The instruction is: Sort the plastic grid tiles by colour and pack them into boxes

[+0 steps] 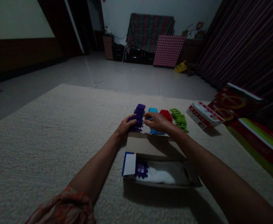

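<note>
My left hand (126, 125) is closed on the near left part of a row of purple notched plastic building tiles (140, 112). Just right of that row, my right hand (158, 121) is bent with fingertips together; whatever is between them is hidden. Under and around it lie blue tiles (152, 110), partly covered by the hand. Beyond are red tiles (165, 115) and a row of green tiles (179, 119). An open cardboard box (148, 143) stands between my forearms. Inside it, one purple tile with a window-like centre (141, 169) leans at the left, beside white material (162, 174).
All this rests on a pale textured mat (57, 133). To the right are a small red-and-white carton (205, 115), dark red boxes (237, 99) and a green-and-red box (260, 143). A yellow bag (180, 67) lies on the tiled floor behind.
</note>
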`<state>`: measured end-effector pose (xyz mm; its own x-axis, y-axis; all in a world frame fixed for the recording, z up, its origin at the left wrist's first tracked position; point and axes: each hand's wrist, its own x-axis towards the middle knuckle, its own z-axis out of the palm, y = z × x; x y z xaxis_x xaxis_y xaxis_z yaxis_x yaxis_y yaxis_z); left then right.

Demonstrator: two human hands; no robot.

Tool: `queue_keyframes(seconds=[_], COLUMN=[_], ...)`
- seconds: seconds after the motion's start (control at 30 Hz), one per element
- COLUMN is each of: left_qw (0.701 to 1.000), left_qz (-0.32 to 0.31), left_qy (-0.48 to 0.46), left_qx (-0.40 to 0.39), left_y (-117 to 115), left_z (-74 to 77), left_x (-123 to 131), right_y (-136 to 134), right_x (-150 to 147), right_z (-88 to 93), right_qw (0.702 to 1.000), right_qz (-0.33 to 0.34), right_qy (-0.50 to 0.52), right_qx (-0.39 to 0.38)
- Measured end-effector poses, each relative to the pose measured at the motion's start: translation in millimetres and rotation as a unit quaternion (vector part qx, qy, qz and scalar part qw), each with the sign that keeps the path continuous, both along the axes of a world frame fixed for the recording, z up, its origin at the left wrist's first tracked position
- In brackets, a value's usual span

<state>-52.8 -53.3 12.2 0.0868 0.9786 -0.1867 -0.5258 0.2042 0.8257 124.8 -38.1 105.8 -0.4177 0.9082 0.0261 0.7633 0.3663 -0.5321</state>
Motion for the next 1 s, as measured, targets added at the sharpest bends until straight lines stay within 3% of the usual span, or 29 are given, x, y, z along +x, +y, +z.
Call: queue_keyframes(seconds=[0.1, 0.17, 0.3, 0.37, 0.6, 0.77, 0.9, 1.0], left_qw=[1.000, 0.999, 0.994, 0.990, 0.984, 0.982, 0.985, 0.980], left_qz=[0.004, 0.019, 0.058, 0.067, 0.018, 0.030, -0.011, -0.010], left_qy=[0.014, 0.031, 0.081, 0.101, 0.145, 0.155, 0.147, 0.173], left_qx=[0.003, 0.014, 0.055, 0.077, 0.101, 0.101, 0.088, 0.100], left_y=[0.7, 3.5, 12.6, 16.1, 20.5, 21.3, 19.4, 22.8], left_z=[0.2, -1.7, -4.9, -5.4, -20.2, -19.5, -13.9, -18.5], left_x=[-1.6, -3.3, -9.3, -12.5, -17.8, -16.3, -13.5, -13.3], right_y=[14.3, 21.2, 40.7, 53.1, 73.5, 84.5, 113.3, 137.3], right_x=[-14.1, -21.4, -22.9, -18.0, -12.0, -14.9, -15.0, -20.7], right_z=[-8.5, -12.3, -16.2, -17.0, -23.9, -20.1, -18.8, -26.3], right_qw=[0.993, 0.990, 0.996, 0.996, 0.994, 0.994, 0.991, 0.988], right_qz=[0.001, 0.018, 0.025, 0.016, 0.069, 0.025, -0.005, -0.013], right_qy=[0.012, -0.008, -0.086, -0.088, -0.079, -0.094, -0.123, -0.155], right_qx=[-0.117, -0.139, -0.023, -0.001, 0.005, 0.051, 0.049, 0.027])
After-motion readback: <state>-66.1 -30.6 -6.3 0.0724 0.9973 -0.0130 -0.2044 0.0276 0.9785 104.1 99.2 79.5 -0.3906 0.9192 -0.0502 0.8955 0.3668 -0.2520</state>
